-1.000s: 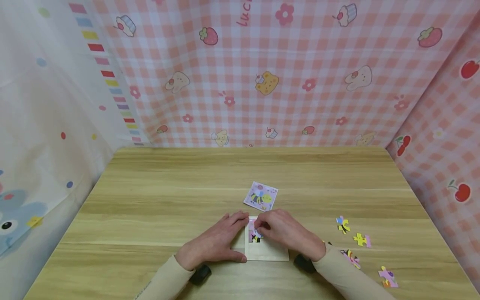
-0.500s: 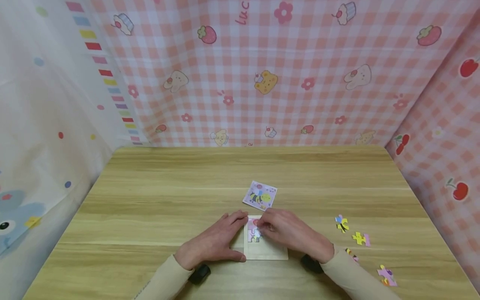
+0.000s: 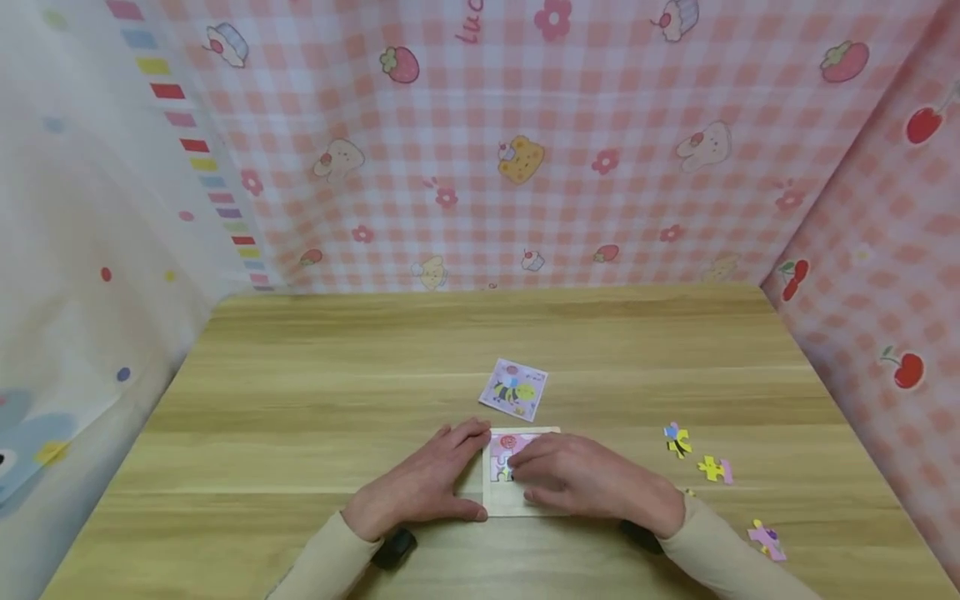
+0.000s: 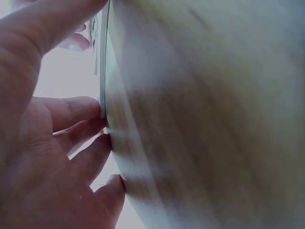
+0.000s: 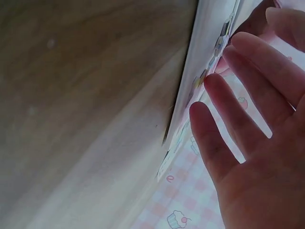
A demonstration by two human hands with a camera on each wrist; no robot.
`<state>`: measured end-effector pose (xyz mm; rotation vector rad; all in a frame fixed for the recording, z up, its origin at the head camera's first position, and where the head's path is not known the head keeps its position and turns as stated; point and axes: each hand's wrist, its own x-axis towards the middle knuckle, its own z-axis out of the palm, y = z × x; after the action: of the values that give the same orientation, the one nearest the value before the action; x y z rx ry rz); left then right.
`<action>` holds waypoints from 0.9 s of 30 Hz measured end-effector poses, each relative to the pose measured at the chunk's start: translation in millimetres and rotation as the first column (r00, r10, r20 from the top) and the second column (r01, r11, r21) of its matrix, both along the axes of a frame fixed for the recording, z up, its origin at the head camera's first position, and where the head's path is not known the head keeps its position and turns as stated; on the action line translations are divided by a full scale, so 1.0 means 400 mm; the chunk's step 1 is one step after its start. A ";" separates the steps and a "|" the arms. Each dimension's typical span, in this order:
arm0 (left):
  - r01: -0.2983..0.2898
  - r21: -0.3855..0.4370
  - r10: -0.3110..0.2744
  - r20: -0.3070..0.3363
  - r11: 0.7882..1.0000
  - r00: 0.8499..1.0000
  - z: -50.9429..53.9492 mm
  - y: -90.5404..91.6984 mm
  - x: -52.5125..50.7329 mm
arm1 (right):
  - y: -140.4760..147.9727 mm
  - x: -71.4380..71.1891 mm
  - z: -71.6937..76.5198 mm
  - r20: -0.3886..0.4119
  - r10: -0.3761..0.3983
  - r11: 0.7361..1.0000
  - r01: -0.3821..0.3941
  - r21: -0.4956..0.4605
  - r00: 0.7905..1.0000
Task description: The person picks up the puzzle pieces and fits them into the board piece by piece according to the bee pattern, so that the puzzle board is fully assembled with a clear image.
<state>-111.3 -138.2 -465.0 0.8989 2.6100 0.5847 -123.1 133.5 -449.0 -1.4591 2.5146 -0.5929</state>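
A small pale wooden puzzle frame (image 3: 517, 502) lies on the table before me. Pink jigsaw pieces (image 3: 507, 442) fill part of its upper area. My left hand (image 3: 423, 483) rests along the frame's left side, thumb by the near corner and fingertips by the far corner. My right hand (image 3: 592, 473) is over the frame's right part, covering what lies beneath. In the right wrist view its fingers (image 5: 213, 90) are nearly straight and spread, with some tips against the fitted pieces. The left wrist view has the left fingers (image 4: 78, 107) touching the frame's edge (image 4: 103, 62).
Behind the frame lies a square bee picture card (image 3: 513, 389). To the right are loose pieces: a blue-and-yellow one (image 3: 678, 442), a yellow one (image 3: 715, 469) and a pink one (image 3: 766, 540). Another is mostly hidden by the right arm. Patterned cloth (image 3: 450, 150) surrounds the table.
The right fingers, bunched over the frame before, have straightened and spread. More of the pink pieces with the red round motif now shows at the top. The left hand stays at the frame's side.
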 end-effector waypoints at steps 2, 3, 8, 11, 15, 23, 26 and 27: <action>0.005 0.005 -0.005 -0.005 1.000 1.000 0.002 0.001 0.000 | 0.000 0.002 0.001 0.007 -0.004 1.000 0.004 0.022 1.000; 0.008 0.006 -0.008 -0.010 1.000 1.000 0.003 0.001 0.000 | -0.001 0.003 0.000 0.006 -0.003 1.000 0.003 0.029 1.000; 0.022 0.013 -0.021 -0.027 1.000 0.999 0.003 -0.002 0.003 | -0.005 0.010 -0.006 -0.019 0.018 0.999 -0.017 0.048 1.000; 0.033 0.018 -0.032 -0.034 0.999 0.999 0.004 -0.003 0.004 | -0.005 0.014 -0.009 -0.050 0.023 0.998 -0.020 0.063 0.998; 0.036 0.022 -0.035 -0.041 0.999 0.999 0.007 -0.001 0.005 | -0.005 0.015 -0.010 -0.071 0.015 0.995 -0.008 0.095 0.997; 0.026 0.027 -0.025 -0.017 0.999 1.000 0.005 -0.003 -0.008 | -0.007 0.014 -0.008 -0.077 0.002 0.995 0.006 0.104 0.997; 0.023 0.030 -0.022 -0.035 0.999 0.999 0.006 -0.007 -0.016 | -0.008 0.014 -0.006 -0.078 0.002 0.994 0.007 0.105 0.997; 0.022 0.031 -0.021 -0.050 0.999 0.999 0.006 -0.007 -0.018 | -0.008 0.014 -0.005 -0.079 0.002 0.994 0.007 0.105 0.997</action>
<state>-118.7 -141.1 -462.5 0.9620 2.6388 0.6063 -117.6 130.3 -451.1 -1.4695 2.5648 -0.4041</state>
